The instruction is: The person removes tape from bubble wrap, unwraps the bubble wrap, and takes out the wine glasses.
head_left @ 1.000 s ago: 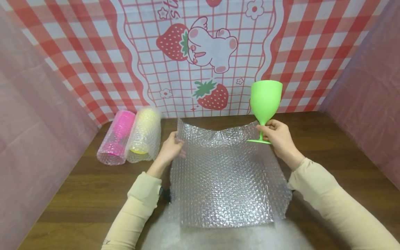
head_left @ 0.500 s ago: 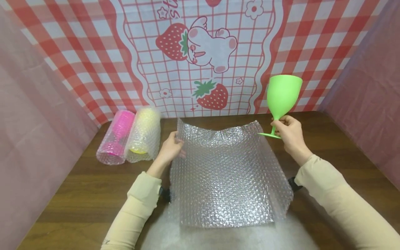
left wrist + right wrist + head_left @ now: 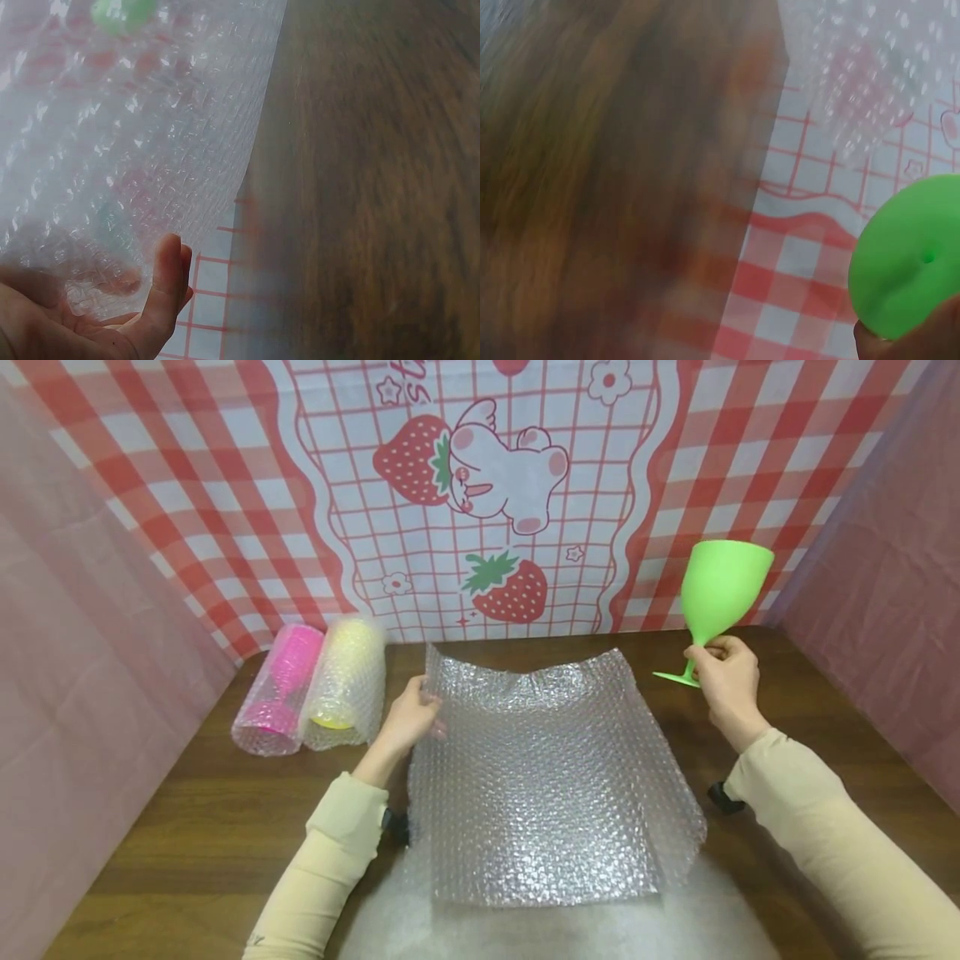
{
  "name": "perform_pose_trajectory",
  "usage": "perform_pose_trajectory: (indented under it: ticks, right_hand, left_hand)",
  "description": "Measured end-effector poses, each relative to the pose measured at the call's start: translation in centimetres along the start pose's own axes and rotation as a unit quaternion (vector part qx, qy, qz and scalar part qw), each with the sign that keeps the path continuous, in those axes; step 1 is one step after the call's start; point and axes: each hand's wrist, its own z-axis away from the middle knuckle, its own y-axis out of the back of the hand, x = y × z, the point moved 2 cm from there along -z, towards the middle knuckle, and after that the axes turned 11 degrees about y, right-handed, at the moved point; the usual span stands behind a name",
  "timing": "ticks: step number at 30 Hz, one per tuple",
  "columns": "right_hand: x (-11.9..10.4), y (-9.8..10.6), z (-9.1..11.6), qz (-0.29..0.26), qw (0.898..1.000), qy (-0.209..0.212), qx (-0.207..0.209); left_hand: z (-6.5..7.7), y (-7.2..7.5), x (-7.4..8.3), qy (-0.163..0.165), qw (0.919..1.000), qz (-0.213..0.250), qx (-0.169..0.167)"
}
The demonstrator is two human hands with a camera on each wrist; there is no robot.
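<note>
One edge of bubble wrap [image 3: 532, 793] in left hand [image 3: 411, 713]; right hand [image 3: 731, 683] grips goblet [image 3: 724, 587], clear of wrap.

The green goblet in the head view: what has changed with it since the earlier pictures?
The right hand, keeping its grip, has carried the green goblet rightward, away from the upper right corner of the bubble wrap; the goblet now leans more to the right. The left hand still holds the wrap's left edge; the pink bundle and yellow bundle stayed.
</note>
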Motion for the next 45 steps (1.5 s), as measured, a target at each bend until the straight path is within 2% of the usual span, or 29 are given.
perform_pose_trajectory:
  ticks: [12, 23, 30, 36, 41, 45]
  right_hand:
    - [2.5, 1.7, -0.7, -0.020, 0.999, -0.031, -0.008]
    - [4.9, 3.5, -1.4, -0.031, 0.998, -0.060, 0.003]
    - [6.3, 4.9, -1.8, 0.026, 0.997, -0.077, 0.014]
    - [7.4, 6.1, -2.2, 0.059, 0.992, -0.111, 0.024]
    - [7.7, 6.6, -2.4, 0.075, 0.988, -0.132, 0.023]
    - [7.8, 7.2, -2.6, 0.116, 0.984, -0.136, 0.015]
  left_hand:
    - [-0.2, 0.0, -0.6, -0.002, 1.0000, -0.008, -0.002]
    - [-0.1, -0.3, -0.4, 0.001, 1.0000, -0.008, -0.002]
    - [-0.1, -0.3, -0.3, -0.002, 1.0000, -0.006, -0.003]
    - [-0.1, -0.3, -0.4, -0.002, 0.9999, -0.011, -0.004]
    - [-0.1, -0.4, -0.5, -0.003, 0.9999, -0.013, -0.002]
    - [-0.1, -0.4, -0.6, -0.002, 0.9999, -0.012, -0.005]
